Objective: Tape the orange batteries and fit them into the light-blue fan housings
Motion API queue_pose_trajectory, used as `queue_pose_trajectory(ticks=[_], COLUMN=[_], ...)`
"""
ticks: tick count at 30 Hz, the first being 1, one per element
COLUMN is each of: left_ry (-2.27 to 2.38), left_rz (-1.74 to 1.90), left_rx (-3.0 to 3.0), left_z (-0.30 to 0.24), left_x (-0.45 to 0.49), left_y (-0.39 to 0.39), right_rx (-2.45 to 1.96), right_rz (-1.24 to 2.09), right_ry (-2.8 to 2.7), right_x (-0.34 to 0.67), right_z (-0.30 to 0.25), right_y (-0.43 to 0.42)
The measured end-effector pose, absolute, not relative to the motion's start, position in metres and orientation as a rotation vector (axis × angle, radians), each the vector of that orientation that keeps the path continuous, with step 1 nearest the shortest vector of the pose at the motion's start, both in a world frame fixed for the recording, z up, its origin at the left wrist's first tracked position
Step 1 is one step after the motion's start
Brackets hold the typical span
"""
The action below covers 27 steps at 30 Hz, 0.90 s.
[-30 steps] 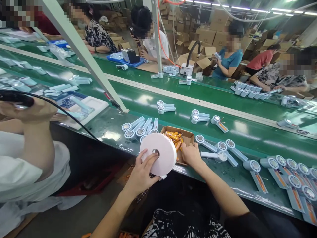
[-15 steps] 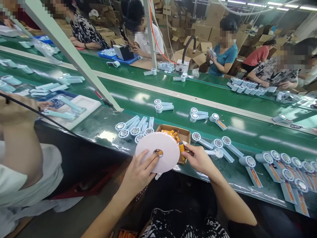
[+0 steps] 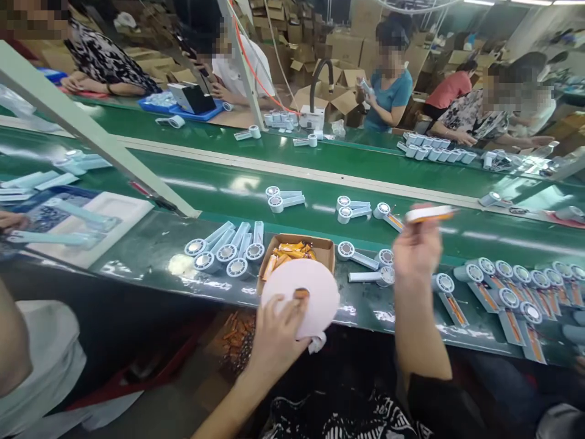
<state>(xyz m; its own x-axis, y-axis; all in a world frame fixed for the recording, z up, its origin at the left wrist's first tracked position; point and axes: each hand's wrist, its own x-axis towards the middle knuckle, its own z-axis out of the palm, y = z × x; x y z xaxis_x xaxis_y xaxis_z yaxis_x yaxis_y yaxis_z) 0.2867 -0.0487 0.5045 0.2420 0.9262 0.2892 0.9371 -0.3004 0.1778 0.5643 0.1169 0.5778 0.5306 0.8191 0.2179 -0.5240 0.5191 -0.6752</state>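
Note:
My left hand (image 3: 276, 332) grips a large pale pink tape roll (image 3: 304, 296) by its hub, held at the near edge of the green conveyor (image 3: 411, 235). My right hand (image 3: 417, 247) is raised above the belt, blurred by motion, fingers pinched on an orange battery with a white strip on it (image 3: 429, 213). Just behind the roll sits a small cardboard box of orange batteries (image 3: 295, 253). Pale blue handheld fan shells (image 3: 222, 247) lie in a cluster left of the box, and more fan shells (image 3: 365, 259) lie right of it.
A row of open fan shells with orange batteries (image 3: 516, 292) lies at the right. A slanted metal post (image 3: 91, 131) crosses the left. A neighbour's arm (image 3: 18, 341) and white tray (image 3: 86, 228) are at left. Other workers sit across the belt among cardboard boxes (image 3: 338, 49).
My right hand has lifted from the battery box up and to the right, carrying a battery with a white strip. The tape roll stays in my left hand.

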Motion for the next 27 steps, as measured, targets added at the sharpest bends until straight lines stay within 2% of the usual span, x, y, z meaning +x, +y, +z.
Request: queue_pose_trajectory(ticks=[2, 5, 7, 9, 14, 20, 27], left_ry=[-1.796, -1.663, -1.584, -1.503, -1.444, -1.389, -1.508], left_rz=[-0.348, -0.327, -0.287, -0.059, 0.063, 0.229, 0.381], left_rx=[-2.582, -2.768, -2.858, -2.851, -2.798, -2.839, -2.882], left_z=[0.517, 0.543, 0.553, 0.552, 0.516, 0.484, 0.484], left_x=[0.261, 0.258, 0.296, 0.355, 0.469, 0.461, 0.472], left_y=[-0.025, 0.044, 0.107, 0.173, 0.283, 0.294, 0.299], right_rx=[-0.57, -0.704, -0.791, -0.837, -0.912, -1.059, -1.351], right_rz=[0.753, 0.921, 1.037, 1.075, 1.051, 1.042, 0.907], right_ry=[-0.618, -0.746, -0.794, -0.808, -0.85, -1.2, -1.832], right_x=[0.614, 0.655, 0.661, 0.66, 0.666, 0.691, 0.677], right_z=[0.589, 0.572, 0.55, 0.532, 0.516, 0.497, 0.467], right_y=[0.139, 0.151, 0.155, 0.163, 0.193, 0.227, 0.266])
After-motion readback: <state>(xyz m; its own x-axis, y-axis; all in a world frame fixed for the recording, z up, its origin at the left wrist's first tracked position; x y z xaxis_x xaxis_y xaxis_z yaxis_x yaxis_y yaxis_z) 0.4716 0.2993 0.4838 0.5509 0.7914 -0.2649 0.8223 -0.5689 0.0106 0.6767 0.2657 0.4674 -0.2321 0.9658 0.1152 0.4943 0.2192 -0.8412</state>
